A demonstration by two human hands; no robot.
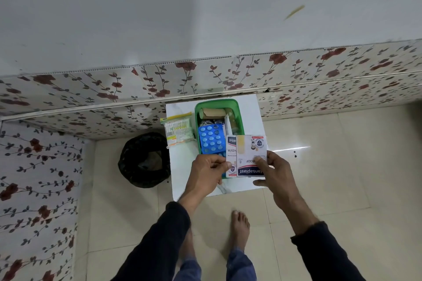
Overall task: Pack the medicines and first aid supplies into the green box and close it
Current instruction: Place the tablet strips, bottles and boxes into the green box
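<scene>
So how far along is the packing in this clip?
Partly done. The green box on the white table already holds a blue blister pack and a cardboard roll. In hand: the left hand and right hand each pinch a plaster packet above the box. Left: the cotton bud pack beside the box, then closing it; no lid is visible.

One green box (pixel 237 118); two plaster packets (pixel 251 155); one blue blister strip (pixel 211 138); one cotton-bud pack (pixel 178 129); one bandage roll (pixel 213 113)
</scene>
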